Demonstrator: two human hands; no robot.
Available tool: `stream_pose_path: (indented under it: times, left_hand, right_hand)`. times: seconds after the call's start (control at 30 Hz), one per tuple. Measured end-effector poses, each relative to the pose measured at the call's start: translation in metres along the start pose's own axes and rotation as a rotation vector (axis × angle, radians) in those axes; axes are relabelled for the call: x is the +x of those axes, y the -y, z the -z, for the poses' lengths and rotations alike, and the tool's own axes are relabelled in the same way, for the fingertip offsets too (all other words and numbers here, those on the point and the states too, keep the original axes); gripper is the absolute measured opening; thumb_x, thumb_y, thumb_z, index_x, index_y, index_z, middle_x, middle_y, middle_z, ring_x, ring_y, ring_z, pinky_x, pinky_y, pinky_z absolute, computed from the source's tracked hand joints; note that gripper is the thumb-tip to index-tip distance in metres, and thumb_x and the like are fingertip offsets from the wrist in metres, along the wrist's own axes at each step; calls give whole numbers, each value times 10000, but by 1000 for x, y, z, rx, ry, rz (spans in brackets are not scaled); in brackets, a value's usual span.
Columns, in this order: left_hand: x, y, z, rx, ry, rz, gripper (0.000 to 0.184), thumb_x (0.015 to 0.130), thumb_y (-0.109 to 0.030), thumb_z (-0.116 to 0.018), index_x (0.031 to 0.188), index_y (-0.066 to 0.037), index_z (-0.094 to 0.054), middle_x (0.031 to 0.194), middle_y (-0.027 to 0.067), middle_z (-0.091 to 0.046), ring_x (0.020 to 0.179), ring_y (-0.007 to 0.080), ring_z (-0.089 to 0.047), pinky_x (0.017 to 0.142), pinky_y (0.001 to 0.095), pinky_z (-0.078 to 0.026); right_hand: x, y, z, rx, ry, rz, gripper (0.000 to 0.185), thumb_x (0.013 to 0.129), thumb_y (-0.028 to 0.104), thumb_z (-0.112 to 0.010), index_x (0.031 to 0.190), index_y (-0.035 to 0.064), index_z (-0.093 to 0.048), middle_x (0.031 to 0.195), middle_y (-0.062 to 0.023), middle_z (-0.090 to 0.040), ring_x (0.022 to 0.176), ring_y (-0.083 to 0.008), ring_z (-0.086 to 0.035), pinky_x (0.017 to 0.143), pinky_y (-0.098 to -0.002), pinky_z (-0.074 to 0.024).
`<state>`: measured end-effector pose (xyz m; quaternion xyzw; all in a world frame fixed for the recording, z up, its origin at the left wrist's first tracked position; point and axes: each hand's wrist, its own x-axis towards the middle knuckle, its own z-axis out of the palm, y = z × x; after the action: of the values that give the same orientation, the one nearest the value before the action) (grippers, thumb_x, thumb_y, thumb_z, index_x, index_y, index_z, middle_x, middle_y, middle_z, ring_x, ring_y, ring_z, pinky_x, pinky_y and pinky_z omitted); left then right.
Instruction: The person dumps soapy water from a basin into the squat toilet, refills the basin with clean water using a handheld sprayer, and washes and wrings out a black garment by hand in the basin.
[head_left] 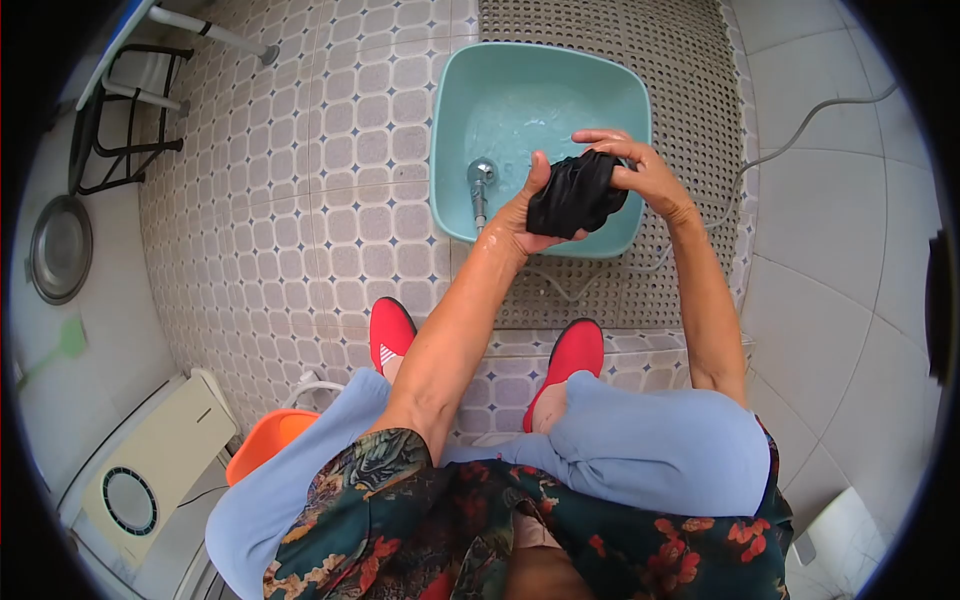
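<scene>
A bunched black cloth [572, 196] is held between my two hands, above the near right part of a teal plastic basin [441, 150]. My left hand [522, 215] supports it from the left and below, with the thumb pointing up. At its right side, the thumb and fingers of my right hand [650, 178] grip the cloth's edge. Shallow water [545, 115] with some bubbles lies in the basin. Near the basin's left wall rests a silver shower head [481, 172], left of my left hand. The cloth's exact kind cannot be made out.
The basin stands on a grey perforated mat [690, 110] over patterned tiles [370, 120]. A hose [800, 130] runs along the right wall. An orange stool or tub [268, 440], a cream appliance [160, 470] and a black metal frame [130, 150] are at left.
</scene>
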<state>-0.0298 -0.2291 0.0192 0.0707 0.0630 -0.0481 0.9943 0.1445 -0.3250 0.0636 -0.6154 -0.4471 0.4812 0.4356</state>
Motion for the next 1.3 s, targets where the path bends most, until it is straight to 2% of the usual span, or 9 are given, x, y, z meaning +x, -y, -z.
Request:
stream_pose_path:
  times: [0.13,0.33,0.43,0.47,0.63,0.77,0.83,1.0,1.3]
  left_hand:
    - [8,11,-21,8,-127,-85,705,622,-237,-799,1231,-69,-485,1100,118,-579,987,251,-594,824,409,-528]
    - [17,23,-69,-363,34,-129,664,669,-211,-759,1247,-97,-454,1131,122,-540,1031,238,-552,799,414,-534]
    - [31,41,-58,-882,244,-55,623,715,-176,-726,1263,-119,-434,1194,123,-467,996,204,-522,736,336,-535]
    - [32,43,-61,-931,244,-76,615,748,-172,-710,1282,-137,-405,1190,109,-420,931,184,-493,661,276,-506]
    - [32,54,-41,-1011,242,-91,688,717,-220,-757,1266,-55,-377,1085,92,-445,883,176,-483,597,251,-471]
    - [23,53,-36,-967,56,-5,728,651,-235,-834,1177,9,-394,976,78,-447,814,160,-461,511,216,-424]
    - [21,50,-27,-638,54,52,635,678,-207,-817,1120,-4,-410,942,66,-457,768,136,-458,450,199,-391]
    - [22,28,-36,265,-387,12,248,729,-116,-684,901,-56,-517,695,11,-512,555,107,-484,416,223,-378]
    - [49,42,-22,1492,-1073,-366,292,756,-167,-641,932,41,-534,718,105,-603,708,213,-605,637,341,-466]
  right_hand:
    - [-5,-32,6,702,172,-74,589,776,414,-642,1247,79,-530,1383,-142,-415,1248,-267,-429,1043,-396,-340]
    - [-10,-61,-13,1137,-74,-97,870,751,547,-654,1382,42,-331,1381,-158,-394,1257,-298,-413,1018,-461,-384]
    - [4,-53,-45,1219,9,351,838,781,538,-635,1388,59,-310,1307,-152,-469,1189,-290,-483,1014,-446,-394]
    - [-5,-27,-51,1341,204,172,980,755,520,-622,1436,8,-139,1439,-268,-240,1341,-325,-286,1066,-545,-255]
    - [11,-31,-35,1629,88,77,737,797,478,-646,1339,48,-392,1209,-139,-549,1088,-267,-556,980,-388,-434]
    - [11,-31,-7,1091,-102,-142,460,832,318,-634,1202,56,-554,1048,-86,-610,935,-167,-599,826,-272,-510]
    - [21,-10,-2,523,50,-148,354,837,241,-614,1136,54,-607,999,-57,-603,870,-123,-580,776,-250,-507]
    - [25,13,-13,430,113,-227,320,771,54,-487,1045,32,-652,855,-16,-591,748,-95,-535,705,-228,-467]
    - [39,-25,-41,355,-557,-149,189,744,-45,-406,745,34,-579,806,-48,-572,685,-101,-484,642,-228,-416]
